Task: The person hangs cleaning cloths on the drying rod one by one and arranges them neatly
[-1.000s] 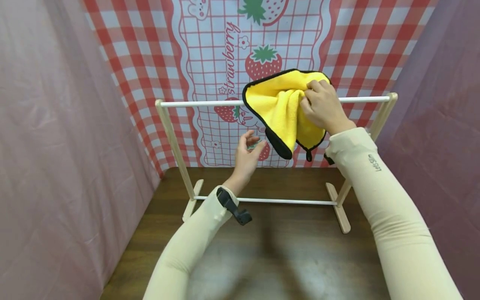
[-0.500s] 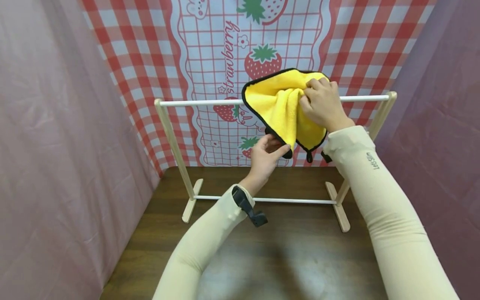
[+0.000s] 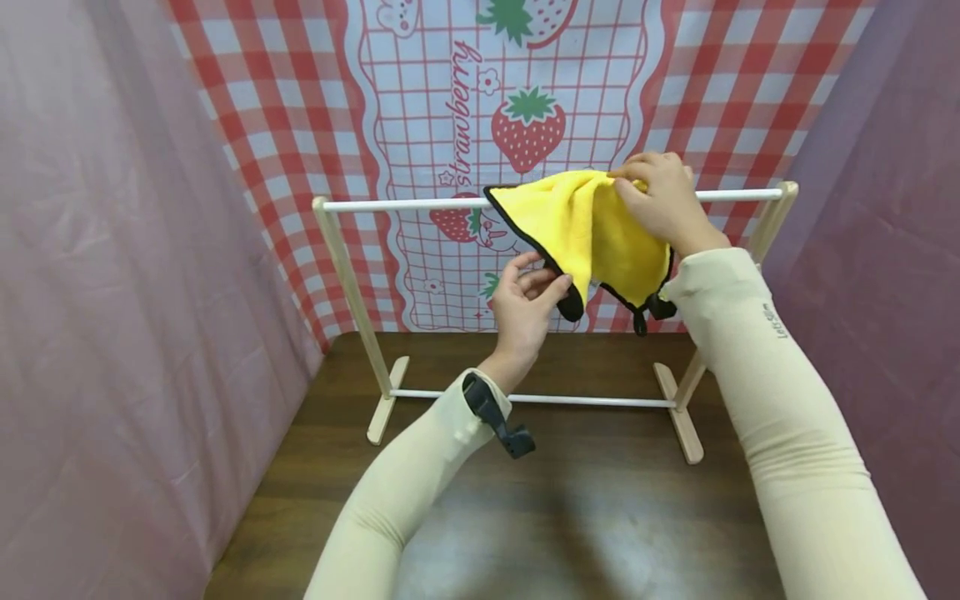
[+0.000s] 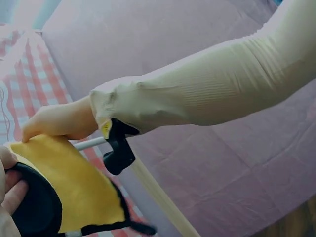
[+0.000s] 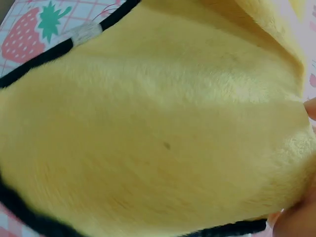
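A yellow plush towel (image 3: 558, 204) with black edging is draped over the white top rod (image 3: 408, 205) of a wooden rack in the head view. Its lower left corner hangs in front, and my left hand (image 3: 522, 312) pinches the black edge there, thumb on the near side. In the left wrist view the left fingers (image 4: 14, 195) lie against a dark part of the towel. At the rod, my right hand (image 3: 663, 196) grips the towel's upper right part with bent fingers. Yellow pile fills most of the right wrist view, with fingertips at its right border.
The rack's wooden legs (image 3: 348, 292) stand on a dark brown table (image 3: 480, 500), joined low down by a second white rod (image 3: 585, 401). A red checked strawberry cloth (image 3: 525, 125) hangs close behind. Pink curtains (image 3: 127, 292) enclose both sides.
My left hand has come up and right from below the towel to its lower left corner. The towel's raised upper edge has dropped towards the rod, and my right hand has shifted slightly right.
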